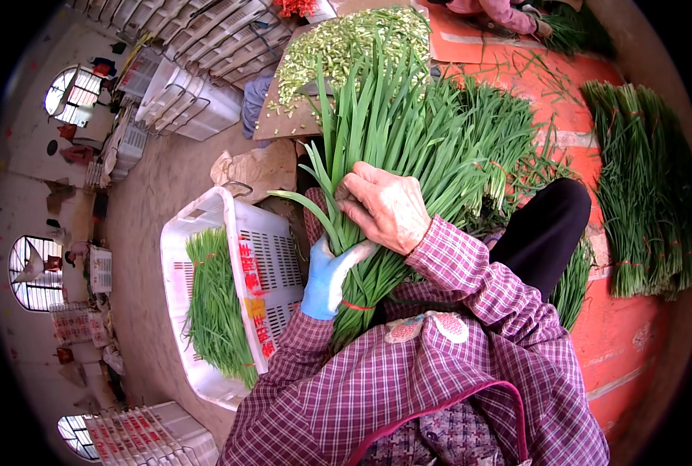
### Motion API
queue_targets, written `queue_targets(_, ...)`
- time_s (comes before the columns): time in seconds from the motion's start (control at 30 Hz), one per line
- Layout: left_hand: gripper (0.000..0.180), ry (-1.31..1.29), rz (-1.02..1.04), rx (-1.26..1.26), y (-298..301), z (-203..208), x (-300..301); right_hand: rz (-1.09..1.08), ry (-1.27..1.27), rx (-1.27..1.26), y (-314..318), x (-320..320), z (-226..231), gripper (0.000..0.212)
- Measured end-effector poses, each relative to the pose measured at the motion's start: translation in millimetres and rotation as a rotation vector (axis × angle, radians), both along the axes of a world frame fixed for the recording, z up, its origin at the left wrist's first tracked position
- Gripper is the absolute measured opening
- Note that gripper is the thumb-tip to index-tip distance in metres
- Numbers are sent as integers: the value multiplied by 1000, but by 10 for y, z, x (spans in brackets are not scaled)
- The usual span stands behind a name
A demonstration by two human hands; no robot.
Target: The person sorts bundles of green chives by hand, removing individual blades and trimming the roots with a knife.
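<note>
A large bunch of garlic chives lies across my lap, with a red rubber band around it near its lower end. My left hand, in a blue and white glove, is closed around the bunch just above that band. Bare, my right hand rests on the leaves above the left one, its fingers curled in a pinch on some of them. One loose leaf bends out to the left. Beside the bunch on the right lie more banded garlic chives.
A white plastic crate with bundled chives stands at my left. Pale cut ends are heaped on a board ahead. More bundles lie on the orange sheet at right. Another person's hand handles chives at the far right.
</note>
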State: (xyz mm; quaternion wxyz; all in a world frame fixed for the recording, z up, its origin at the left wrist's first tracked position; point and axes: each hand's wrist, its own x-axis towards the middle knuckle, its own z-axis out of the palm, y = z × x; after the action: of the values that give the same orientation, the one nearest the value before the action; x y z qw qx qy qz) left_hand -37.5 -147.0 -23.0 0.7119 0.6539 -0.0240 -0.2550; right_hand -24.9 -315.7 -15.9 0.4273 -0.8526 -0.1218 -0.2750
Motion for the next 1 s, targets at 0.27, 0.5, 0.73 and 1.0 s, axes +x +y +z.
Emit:
queue_targets(0.27,38,-50,-15,17,-15,-64,13,294,282,531,-230,-93,263,21)
queue_targets(0.5,42,-139,-57,27,-3,-150,14,67,80,127,84,1,257,26)
queue_targets(0.73,54,-61,-42,107,-57,-65,-2,66,41,619,142,148,51,23)
queue_targets(1.0,38,-156,107,131,253,-89,72,121,158,886,-891,-288,450,35)
